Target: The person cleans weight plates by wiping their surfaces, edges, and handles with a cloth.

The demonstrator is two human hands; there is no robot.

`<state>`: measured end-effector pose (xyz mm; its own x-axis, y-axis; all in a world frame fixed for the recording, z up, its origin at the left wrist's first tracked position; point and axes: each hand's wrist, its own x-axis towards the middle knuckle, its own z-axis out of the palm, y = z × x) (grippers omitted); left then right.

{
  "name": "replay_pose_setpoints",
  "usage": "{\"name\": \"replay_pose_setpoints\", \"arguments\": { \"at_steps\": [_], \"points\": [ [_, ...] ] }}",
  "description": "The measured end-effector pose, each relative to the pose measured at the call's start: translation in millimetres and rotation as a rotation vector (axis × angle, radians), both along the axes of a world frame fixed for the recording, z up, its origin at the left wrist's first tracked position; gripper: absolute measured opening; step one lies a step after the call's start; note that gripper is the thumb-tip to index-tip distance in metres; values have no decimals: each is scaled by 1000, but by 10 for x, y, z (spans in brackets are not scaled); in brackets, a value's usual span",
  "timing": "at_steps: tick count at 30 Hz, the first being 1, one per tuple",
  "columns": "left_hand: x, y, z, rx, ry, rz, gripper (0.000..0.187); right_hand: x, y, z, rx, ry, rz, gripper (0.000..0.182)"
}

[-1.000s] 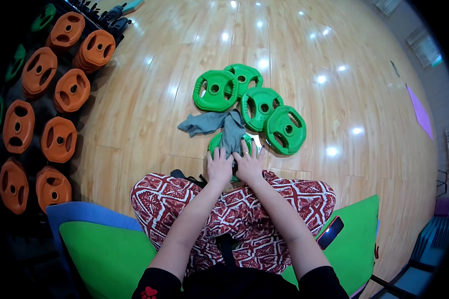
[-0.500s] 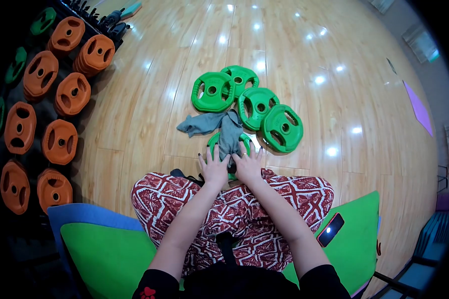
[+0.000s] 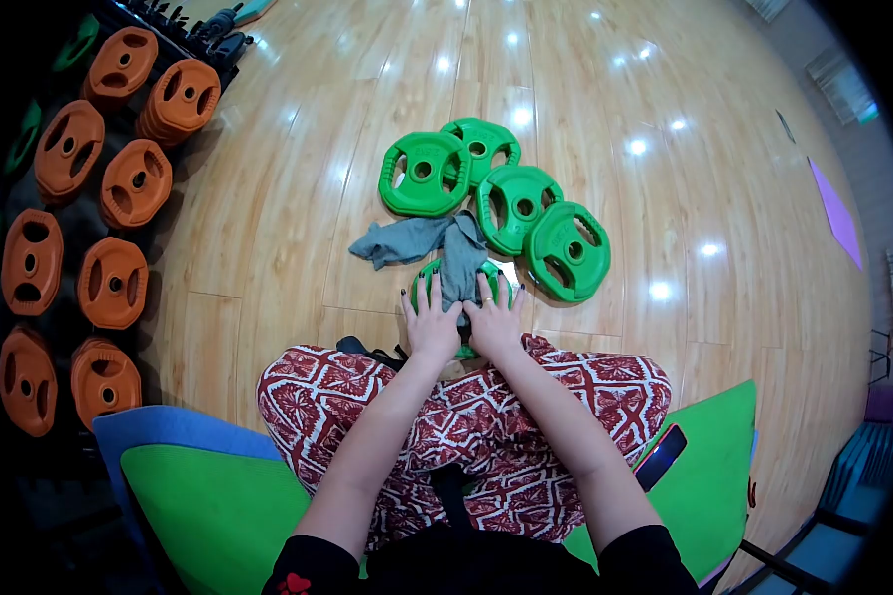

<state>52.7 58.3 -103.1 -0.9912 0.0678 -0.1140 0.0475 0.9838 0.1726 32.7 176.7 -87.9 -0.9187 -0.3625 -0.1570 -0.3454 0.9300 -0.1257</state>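
I sit on the wooden floor with a green weight plate point(image 3: 426, 276) lying flat just past my knees. My left hand point(image 3: 432, 321) rests palm down on its left side, fingers spread. My right hand point(image 3: 495, 319) lies flat on its right side. A grey cloth point(image 3: 422, 244) is draped over the plate between my hands and trails off to the left on the floor. Beyond it lie several more green plates point(image 3: 425, 175), overlapping in a cluster.
Orange weight plates point(image 3: 114, 282) stand in rows on a dark rack along the left. Green cushions point(image 3: 208, 506) and a blue mat point(image 3: 169, 426) lie under and beside my legs. A phone point(image 3: 660, 456) lies on the right cushion. A purple mat point(image 3: 836, 220) lies far right.
Both hands have slid slightly forward on the plate, fingers reaching further up beside the cloth. The view has shifted a little; the other plates have not moved.
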Motion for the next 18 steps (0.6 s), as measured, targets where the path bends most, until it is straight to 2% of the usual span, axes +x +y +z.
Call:
{"name": "replay_pose_setpoints", "arguments": {
  "at_steps": [9,16,18],
  "points": [
    [5,-13,170,-30,-85,-39,30,28,0,-13,10,44,50,19],
    [117,20,188,-83,-50,-28,32,113,36,0,-42,150,47,19],
    [104,2,108,-20,4,-3,31,90,31,7,-56,134,14,18]
  ]
}}
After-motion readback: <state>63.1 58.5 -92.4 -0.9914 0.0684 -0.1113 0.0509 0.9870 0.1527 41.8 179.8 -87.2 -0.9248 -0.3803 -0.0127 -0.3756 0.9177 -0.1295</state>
